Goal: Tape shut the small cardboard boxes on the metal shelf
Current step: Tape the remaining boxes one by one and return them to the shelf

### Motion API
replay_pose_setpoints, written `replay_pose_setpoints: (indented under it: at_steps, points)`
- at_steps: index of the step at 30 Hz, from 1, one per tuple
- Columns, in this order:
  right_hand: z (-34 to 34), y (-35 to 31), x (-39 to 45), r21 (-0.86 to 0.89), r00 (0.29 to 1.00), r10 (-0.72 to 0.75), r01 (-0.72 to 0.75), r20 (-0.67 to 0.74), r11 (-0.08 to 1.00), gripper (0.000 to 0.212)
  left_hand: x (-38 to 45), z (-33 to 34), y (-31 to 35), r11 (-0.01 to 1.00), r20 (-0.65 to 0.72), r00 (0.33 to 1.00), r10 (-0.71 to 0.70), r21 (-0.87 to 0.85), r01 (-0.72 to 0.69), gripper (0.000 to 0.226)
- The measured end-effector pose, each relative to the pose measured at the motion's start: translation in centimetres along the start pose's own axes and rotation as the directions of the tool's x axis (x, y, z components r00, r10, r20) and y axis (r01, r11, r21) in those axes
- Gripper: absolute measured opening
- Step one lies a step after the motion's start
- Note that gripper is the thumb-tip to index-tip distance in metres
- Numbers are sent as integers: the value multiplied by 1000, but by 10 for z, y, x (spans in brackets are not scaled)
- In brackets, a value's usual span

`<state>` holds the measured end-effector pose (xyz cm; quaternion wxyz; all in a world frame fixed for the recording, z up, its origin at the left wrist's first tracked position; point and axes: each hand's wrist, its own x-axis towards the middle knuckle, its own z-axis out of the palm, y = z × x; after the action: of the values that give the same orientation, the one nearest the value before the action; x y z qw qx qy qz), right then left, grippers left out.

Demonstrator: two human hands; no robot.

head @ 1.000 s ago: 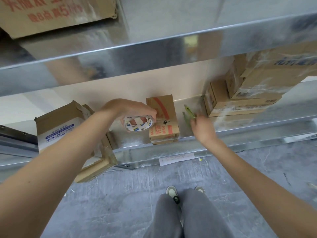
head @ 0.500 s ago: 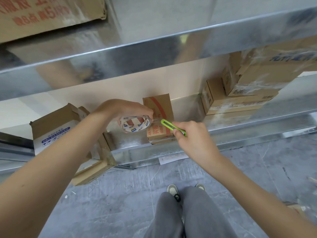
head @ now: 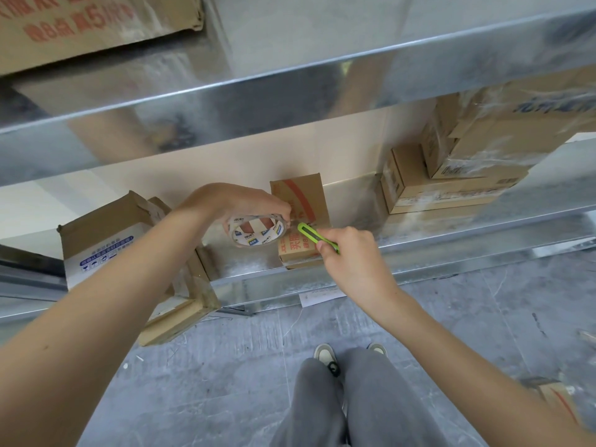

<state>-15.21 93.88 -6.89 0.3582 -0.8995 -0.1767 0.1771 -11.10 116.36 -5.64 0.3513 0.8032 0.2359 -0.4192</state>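
Note:
A small cardboard box (head: 303, 201) with red print stands on the metal shelf (head: 451, 240) near its front edge. My left hand (head: 238, 201) grips a roll of clear tape (head: 256, 232) just left of the box, level with its top front edge. My right hand (head: 348, 253) holds a green utility knife (head: 314, 237); its tip points at the short stretch of tape between roll and box. The box's lower front is partly hidden by my right hand.
An open box (head: 100, 233) with blue print leans at the shelf's left end. Stacked taped boxes (head: 451, 179) fill the right. An upper shelf (head: 290, 91) overhangs, with a large box (head: 80, 24) on it. My legs and shoes (head: 325, 356) stand on grey floor.
My right hand picked the green knife up from the shelf to the right of the box and brought it left to the tape beside the roll. The left hand has kept the roll at the box.

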Motion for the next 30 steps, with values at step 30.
replay_pose_setpoints:
  at_steps: [30]
  points:
    - [26,116,63,-447,976,-88,-11,-201,894,40,-5,-1,6,995,95,994,-58,87,49,30]
